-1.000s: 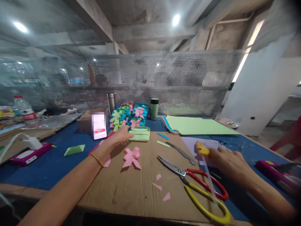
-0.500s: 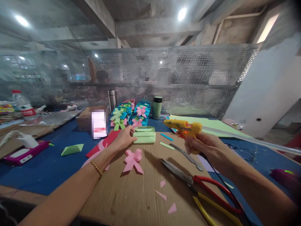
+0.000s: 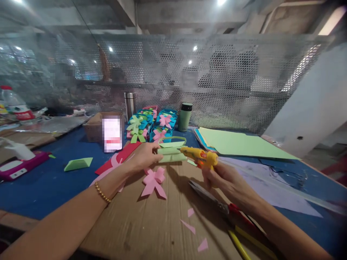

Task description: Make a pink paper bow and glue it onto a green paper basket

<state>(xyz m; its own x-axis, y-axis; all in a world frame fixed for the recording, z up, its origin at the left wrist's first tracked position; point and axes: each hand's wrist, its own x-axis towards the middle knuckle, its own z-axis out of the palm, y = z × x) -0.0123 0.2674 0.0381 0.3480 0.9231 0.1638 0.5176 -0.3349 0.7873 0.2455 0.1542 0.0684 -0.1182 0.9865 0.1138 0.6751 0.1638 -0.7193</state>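
My left hand (image 3: 142, 157) grips the left end of a light green folded paper basket (image 3: 171, 150) with a thin handle, lifted just above the cardboard sheet (image 3: 151, 216). My right hand (image 3: 225, 178) is closed round a yellow glue gun (image 3: 200, 157). Its nozzle points left and sits right at the basket's right end. A clear glue stick trails from the gun's back to the right. A pink paper bow (image 3: 153, 181) lies on the cardboard below my left hand.
Scissors with red and yellow handles (image 3: 233, 220) lie at my right forearm. Blue paper baskets with bows (image 3: 151, 124), a green cup (image 3: 185, 117), a steel flask (image 3: 129, 105) and a phone (image 3: 111, 134) stand behind. Green paper sheets (image 3: 241, 144) lie to the right. People sit beyond the mesh screen.
My right hand took the glue gun off the table, raised it and brought its nozzle left to the green basket. My left hand lifted the basket slightly. The view tipped downward.
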